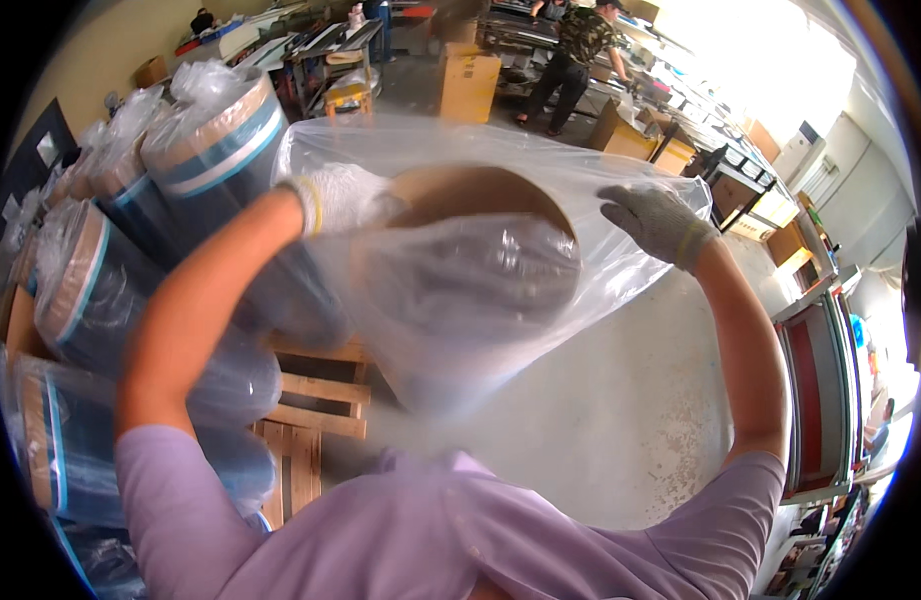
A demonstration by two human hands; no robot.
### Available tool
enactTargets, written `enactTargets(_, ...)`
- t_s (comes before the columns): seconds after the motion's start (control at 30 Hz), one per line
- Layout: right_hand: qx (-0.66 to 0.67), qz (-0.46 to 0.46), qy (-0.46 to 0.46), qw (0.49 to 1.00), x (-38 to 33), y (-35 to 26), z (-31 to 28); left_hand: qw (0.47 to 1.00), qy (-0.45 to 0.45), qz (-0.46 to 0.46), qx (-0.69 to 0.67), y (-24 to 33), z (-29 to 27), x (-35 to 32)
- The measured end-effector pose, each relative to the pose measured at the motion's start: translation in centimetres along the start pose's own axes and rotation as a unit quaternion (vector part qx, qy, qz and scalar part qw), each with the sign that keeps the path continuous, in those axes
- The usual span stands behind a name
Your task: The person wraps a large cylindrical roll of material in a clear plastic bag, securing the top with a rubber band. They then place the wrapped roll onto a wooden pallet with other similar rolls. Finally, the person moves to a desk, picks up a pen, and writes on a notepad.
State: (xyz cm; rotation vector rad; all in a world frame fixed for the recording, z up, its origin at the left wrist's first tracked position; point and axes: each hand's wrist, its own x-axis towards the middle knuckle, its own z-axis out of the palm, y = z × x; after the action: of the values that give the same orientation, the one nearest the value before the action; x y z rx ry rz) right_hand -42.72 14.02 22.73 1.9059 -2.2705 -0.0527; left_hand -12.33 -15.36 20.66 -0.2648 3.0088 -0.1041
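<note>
Large clear plastic bag (501, 290) was held up at chest height, stretched between both gloved hands. Inside it: a big dark roll of material with a brown cardboard end (471, 200), tilted toward the camera, bag film covering most of it.

Left hand (336, 198) (white knit glove) was closed on the bag's edge at the roll's upper left; fingers partly buried in film, exact grip hard to read. Right hand (661, 222) (grey knit glove) pinched the bag's upper right edge, fingers curled.

Left side: similar bagged dark rolls with blue-and-tan bands (221, 140) stacked on a wooden pallet (316, 400); lower ones cut off by the frame rim.

Bottom of the held roll blurred through plastic, couldn't tell where it ended. Another person (576, 55) stood at benches far back.
</note>
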Motion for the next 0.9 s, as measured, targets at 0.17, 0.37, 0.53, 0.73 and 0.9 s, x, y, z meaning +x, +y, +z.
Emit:
enactTargets(0.17, -0.17, 0.133, -0.027, 0.976, 0.6, 4.0, 1.8, 0.945, -0.142, -0.223, 0.191, -6.4, 1.1, 0.3)
enactTargets(0.37, -0.218, 0.27, 0.201, 0.916, 0.5, 1.6, -1.5, 0.903, 0.196, -0.348, 0.158, -7.5, -2.3, -0.2)
enactTargets(0.53, 0.421, 0.223, 0.456, 0.752, -4.8, 0.6, 1.0, 0.75, 0.603, -0.267, -0.049, -7.4, -0.4, -9.0)
enactTargets(0.73, 0.348, 0.189, 0.46, 0.795, -4.8, -2.7, 4.8, 0.854, 0.493, 0.05, -0.157, 0.2, -2.2, -7.2)
enactTargets(0.9, 0.128, 0.162, 0.447, 0.87, -1.5, -2.3, 2.1, 0.972, 0.048, -0.227, 0.047, -7.5, 1.5, -0.3)
